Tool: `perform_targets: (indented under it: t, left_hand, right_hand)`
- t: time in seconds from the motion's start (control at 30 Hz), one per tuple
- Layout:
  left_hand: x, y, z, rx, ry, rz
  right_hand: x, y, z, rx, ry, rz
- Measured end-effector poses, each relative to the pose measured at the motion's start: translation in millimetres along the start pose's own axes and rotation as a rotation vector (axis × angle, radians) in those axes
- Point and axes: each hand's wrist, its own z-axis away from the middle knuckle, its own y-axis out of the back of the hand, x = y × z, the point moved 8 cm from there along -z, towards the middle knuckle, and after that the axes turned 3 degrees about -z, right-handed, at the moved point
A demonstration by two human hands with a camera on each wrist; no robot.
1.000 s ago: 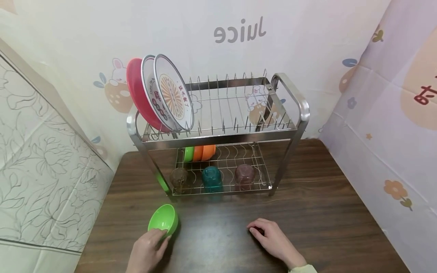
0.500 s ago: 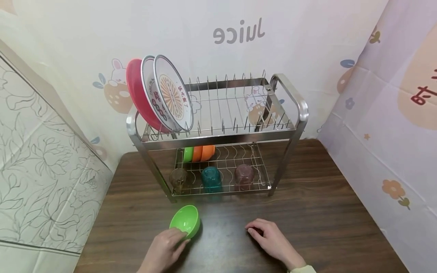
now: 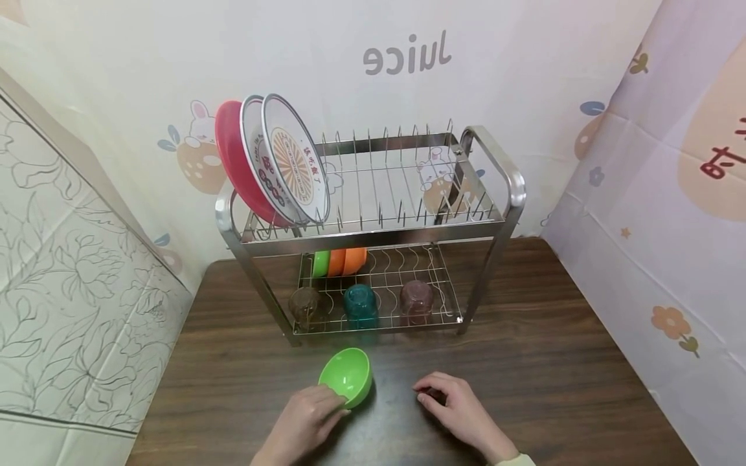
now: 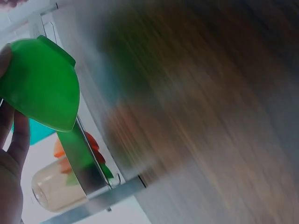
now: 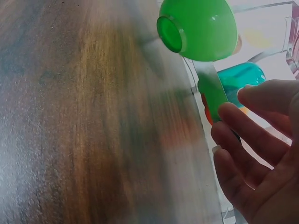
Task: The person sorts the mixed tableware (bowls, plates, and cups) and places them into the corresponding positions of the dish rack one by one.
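Observation:
A small green bowl [image 3: 346,378] is tilted above the table, its opening toward the head camera. My left hand [image 3: 307,415] pinches its near rim, thumb outside. Seen from the left wrist, the bowl [image 4: 44,86] shows its outer side and foot ring. To the right of it, my right hand [image 3: 457,409] holds nothing, its fingers loosely curled close over the tabletop. The right wrist view shows these relaxed fingers [image 5: 252,144] below the bowl [image 5: 205,32], apart from it.
Behind the hands stands a two-tier metal dish rack [image 3: 373,238]. A red plate [image 3: 230,152] and two white plates lean upper left. Below are a green bowl [image 3: 321,264], orange bowls [image 3: 355,260], and upturned brown [image 3: 305,305], teal [image 3: 361,304] and purple [image 3: 416,301] glasses.
My left hand has carried the green bowl rightward from the left front of the rack toward the right hand. The right hand has shifted slightly, its fingers a little more lifted.

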Motion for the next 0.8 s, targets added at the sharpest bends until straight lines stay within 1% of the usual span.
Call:
perform_targets:
  t: [0.2,0.3,0.4,0.5,0.63,0.73,0.8]
  left_hand:
    - [9.2,-16.1,-2.6,-0.081,0.013,0.047]
    - [14.1,-22.3,-5.1,-0.1,0.0,0.07]
    - [18.0,-25.7,-7.4,-0.112,-0.018,0.082]
    - [19.4,-27.4,-9.1,-0.13,-0.019,0.099]
    - [20.1,-28.6,-11.5,-0.15,-0.014,0.117]
    - [21.8,-30.3,-13.5,-0.16,-0.02,0.127]
    - [22.7,-32.9,-14.6,-0.179,-0.017,0.139]
  right_hand:
    - [-7,6,2,0.076,0.074,0.035]
    - [-12,7,3,0.104,0.122,0.055]
    - [-16,6,3,0.107,0.173,0.055]
    - [-21,4,3,0.103,0.227,0.048]
    - [-26,3,3,0.104,0.266,0.034]
    - [-28,3,4,0.104,0.28,0.02]
    - [-30,3,4,0.099,0.296,0.013]
